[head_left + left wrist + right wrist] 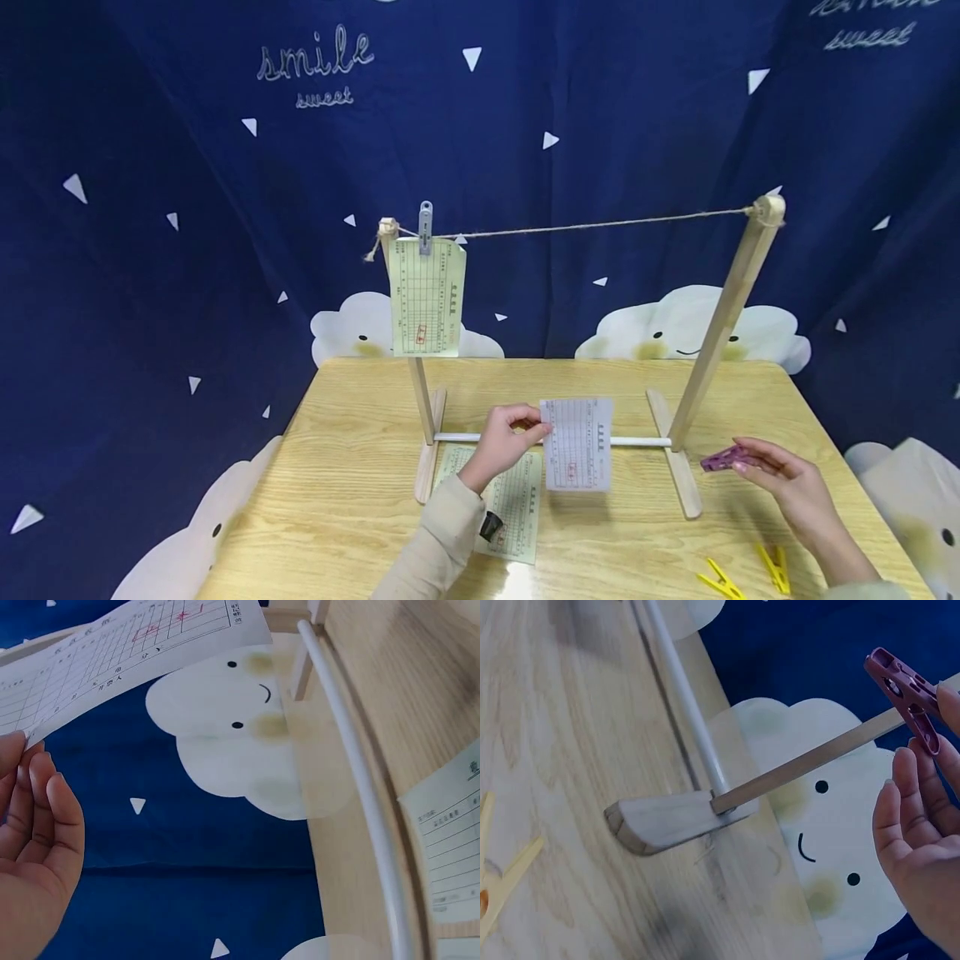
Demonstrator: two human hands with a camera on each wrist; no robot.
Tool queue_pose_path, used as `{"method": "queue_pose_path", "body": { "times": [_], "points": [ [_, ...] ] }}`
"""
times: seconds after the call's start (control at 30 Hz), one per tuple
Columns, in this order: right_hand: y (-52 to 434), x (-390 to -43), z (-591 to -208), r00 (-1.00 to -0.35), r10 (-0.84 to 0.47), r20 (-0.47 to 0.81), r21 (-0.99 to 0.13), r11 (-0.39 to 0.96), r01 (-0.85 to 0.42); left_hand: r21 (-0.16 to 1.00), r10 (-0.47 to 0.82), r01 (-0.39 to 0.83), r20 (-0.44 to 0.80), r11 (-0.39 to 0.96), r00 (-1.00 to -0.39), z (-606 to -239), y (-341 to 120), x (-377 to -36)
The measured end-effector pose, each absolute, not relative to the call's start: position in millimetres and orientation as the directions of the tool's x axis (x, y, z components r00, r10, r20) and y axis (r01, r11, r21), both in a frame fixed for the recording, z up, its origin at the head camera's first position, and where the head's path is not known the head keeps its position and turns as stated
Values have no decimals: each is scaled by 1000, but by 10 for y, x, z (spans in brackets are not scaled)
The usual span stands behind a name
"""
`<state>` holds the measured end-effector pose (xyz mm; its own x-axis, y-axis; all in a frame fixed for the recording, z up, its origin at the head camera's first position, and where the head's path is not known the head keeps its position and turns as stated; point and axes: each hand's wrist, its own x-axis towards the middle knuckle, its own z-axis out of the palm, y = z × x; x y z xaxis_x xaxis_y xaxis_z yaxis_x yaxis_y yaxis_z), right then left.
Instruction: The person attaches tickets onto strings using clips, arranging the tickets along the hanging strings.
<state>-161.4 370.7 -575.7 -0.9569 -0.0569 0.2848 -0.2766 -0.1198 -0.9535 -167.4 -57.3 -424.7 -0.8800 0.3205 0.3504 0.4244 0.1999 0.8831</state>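
My left hand (512,439) pinches a white printed form (577,446) by its left edge, holding it above the table in the head view. The same form (142,652) stretches from the fingertips in the left wrist view. On the right, my right hand (791,492) holds a purple clothespin (723,458) between thumb and fingers; this clothespin (906,694) shows clearly in the right wrist view. A pale green form (427,300) hangs by a grey clothespin (425,227) near the left end of a string (592,226).
The string spans two wooden posts (723,325) joined low down by a white rod (637,442). Another pale green form (517,508) lies on the table (337,467) with a black clip (491,526) on it. Two yellow clothespins (722,581) lie near the front right.
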Motion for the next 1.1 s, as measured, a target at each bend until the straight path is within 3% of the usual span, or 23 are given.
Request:
{"method": "queue_pose_path", "body": {
  "times": [0.2,0.4,0.47,0.63,0.8,0.87,0.9,1.03,1.1],
  "points": [
    [3264,-1429,-5163,-954,-35,297,-938,-196,-285,878,312,432,359,208,-880,-4181,-610,-1659],
    [3441,-1747,-5700,-941,-25,337,-925,-194,-326,863,292,455,388,218,-874,-4098,-642,-1648],
    [3327,-1712,-5552,-930,-25,368,-911,-211,-355,859,290,461,393,224,-873,-4069,-646,-1651],
    [2810,-1393,-4699,-938,17,345,-917,-205,-341,845,287,490,425,214,-858,-4019,-656,-1663],
    [2832,-1474,-4722,-932,4,362,-924,-130,-359,826,278,526,467,201,-839,-3975,-680,-1668],
    [3012,-1683,-5063,-916,-53,397,-899,-221,-377,821,272,533,475,206,-837,-3961,-699,-1662],
    [3023,-1707,-5069,-916,-59,397,-903,-201,-379,820,268,534,478,207,-837,-3953,-710,-1657],
    [2943,-1722,-4939,-906,-43,420,-883,-249,-398,810,247,548,498,210,-831,-3912,-746,-1640],
    [2711,-1544,-4507,-919,25,393,-905,-169,-391,799,237,563,516,213,-823,-3884,-759,-1638]
  ]
}}
